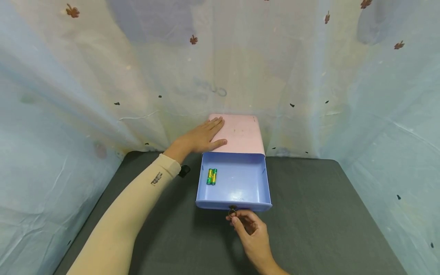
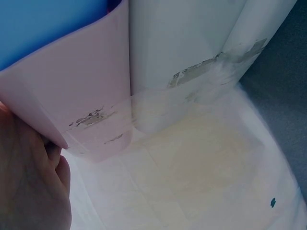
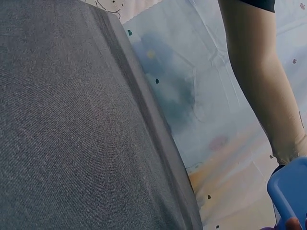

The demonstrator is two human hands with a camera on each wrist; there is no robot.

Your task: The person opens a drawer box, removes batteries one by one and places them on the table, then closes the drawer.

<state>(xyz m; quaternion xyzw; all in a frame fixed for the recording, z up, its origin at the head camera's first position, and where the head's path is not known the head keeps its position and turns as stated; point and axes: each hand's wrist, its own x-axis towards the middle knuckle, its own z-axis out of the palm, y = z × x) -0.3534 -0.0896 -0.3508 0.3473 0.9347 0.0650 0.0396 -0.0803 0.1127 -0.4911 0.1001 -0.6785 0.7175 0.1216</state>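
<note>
The right hand (image 1: 253, 233) pinches the small ring pull (image 1: 232, 209) between thumb and curled fingers, at the front of a blue drawer (image 1: 242, 185). The drawer stands open just beyond that hand, reaching out from a pink casing (image 1: 242, 133). Farther away and to the right hand's left, the left hand (image 1: 202, 137) lies on the casing's top, fingers extended, thumb apart, gripping nothing there. Between the two hands, two green-and-yellow batteries (image 1: 214, 177) lie side by side on the drawer's floor, near its left wall. A dark-covered table (image 1: 309, 206) spreads beneath both hands, and a pale patterned curtain (image 1: 258, 68) hangs beyond the left hand.
</note>
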